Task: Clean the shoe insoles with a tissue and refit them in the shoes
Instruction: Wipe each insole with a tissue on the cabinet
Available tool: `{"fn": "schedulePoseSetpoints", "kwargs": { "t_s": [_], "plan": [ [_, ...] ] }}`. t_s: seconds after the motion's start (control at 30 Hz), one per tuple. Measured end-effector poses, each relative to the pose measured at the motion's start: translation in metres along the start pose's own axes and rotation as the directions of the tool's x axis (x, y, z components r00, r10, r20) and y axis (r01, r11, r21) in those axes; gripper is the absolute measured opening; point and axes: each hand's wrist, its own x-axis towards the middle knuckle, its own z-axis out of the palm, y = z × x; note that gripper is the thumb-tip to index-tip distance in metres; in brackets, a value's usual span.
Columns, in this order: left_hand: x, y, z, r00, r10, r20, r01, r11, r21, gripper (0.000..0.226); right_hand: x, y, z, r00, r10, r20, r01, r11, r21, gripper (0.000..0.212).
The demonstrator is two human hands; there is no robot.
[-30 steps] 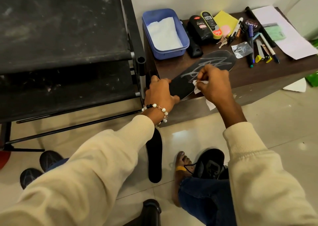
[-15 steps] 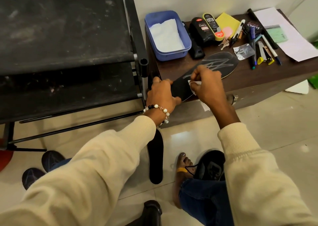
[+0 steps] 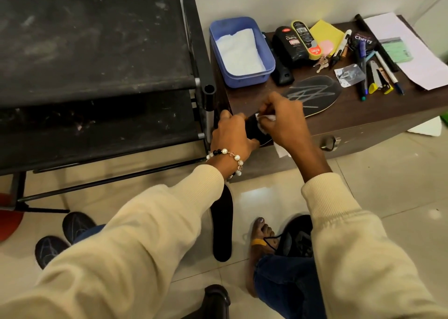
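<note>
The left hand (image 3: pixel 231 134) grips the heel of 1 insole (image 3: pixel 312 94) to steady it on the table (image 3: pixel 378 115). The right hand (image 3: pixel 283 122) pinches a tissue (image 3: pixel 266 117), rubbing there.

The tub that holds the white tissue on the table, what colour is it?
The tub is blue, seen best in the head view.

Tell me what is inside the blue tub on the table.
The blue tub holds white tissue paper, crumpled and lying over most of its floor. Whatever may lie beneath the tissue is covered and cannot be seen.
</note>
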Motion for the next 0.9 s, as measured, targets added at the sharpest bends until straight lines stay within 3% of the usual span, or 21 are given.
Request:
{"fn": "schedulePoseSetpoints", "kwargs": {
  "t_s": [0.07,0.23,0.3,0.43,0.53,0.73,0.9],
  "plan": [
    [0.001,0.000,0.000,1.000,-0.002,0.002,0.002,1.000,0.004,0.053,0.002,-0.002,0.002,0.999,-0.038,0.030,0.037,0.999,0.035,0.017],
    [0.000,-0.001,0.000,1.000,0.005,0.012,-0.005,1.000,-0.015,0.056,0.010,0.008,0.006,0.984,0.105,-0.146,-0.107,0.994,-0.008,0.014],
    [0.001,-0.001,0.000,1.000,0.009,0.013,-0.008,1.000,-0.016,0.056,0.013,0.008,0.008,0.981,0.100,-0.168,-0.105,0.994,-0.024,0.014],
    [0.002,-0.001,0.000,1.000,-0.002,0.012,0.002,1.000,-0.004,0.055,0.012,0.000,0.009,0.998,-0.037,-0.044,0.038,0.998,0.043,0.018],
    [0.001,-0.002,0.000,1.000,0.003,0.009,-0.003,1.000,-0.006,0.055,0.011,0.000,0.006,0.998,-0.058,-0.015,0.058,0.997,0.058,0.017],
    [0.001,-0.003,0.000,1.000,-0.001,0.014,0.001,1.000,-0.021,0.056,0.012,0.006,0.010,0.983,0.097,-0.158,-0.103,0.994,-0.025,0.016],
    [0.001,-0.002,-0.001,1.000,-0.001,0.011,0.001,1.000,-0.013,0.056,0.007,0.002,0.003,0.997,-0.059,0.043,0.056,0.996,0.065,0.018]
  ]
}}
